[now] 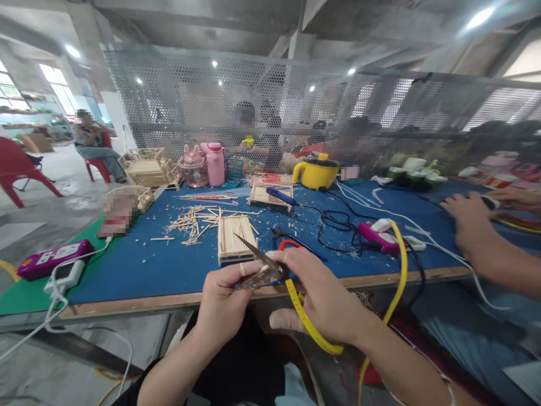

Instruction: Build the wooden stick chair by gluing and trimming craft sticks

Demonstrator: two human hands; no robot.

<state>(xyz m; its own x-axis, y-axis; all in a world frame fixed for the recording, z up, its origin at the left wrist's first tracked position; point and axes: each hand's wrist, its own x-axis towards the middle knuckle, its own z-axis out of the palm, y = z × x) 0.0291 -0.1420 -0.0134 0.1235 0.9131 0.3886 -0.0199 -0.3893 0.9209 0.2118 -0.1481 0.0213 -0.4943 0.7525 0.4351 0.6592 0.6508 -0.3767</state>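
Observation:
My left hand point(226, 301) is closed, its fingertips pinched at the lower blade of the scissors point(253, 252); anything else between them is too small to make out. My right hand point(323, 296) is wrapped round the scissors' handles, and the blades are spread apart, pointing left. A yellow measuring tape point(302, 316) hangs in a curve beside my right hand. Just beyond the scissors, a small wooden stick frame point(236, 234) rests on the blue table mat point(127, 276). Loose sticks point(196, 223) lie scattered to its left.
Behind stand a yellow pot point(320, 172), a pink bottle point(215, 163) and another stick piece point(270, 194). A blue-handled tool point(281, 196), purple power strips point(378, 237) and cables lie about. A co-worker's hand point(469, 208) is at right. A perforated screen point(190, 90) rises behind.

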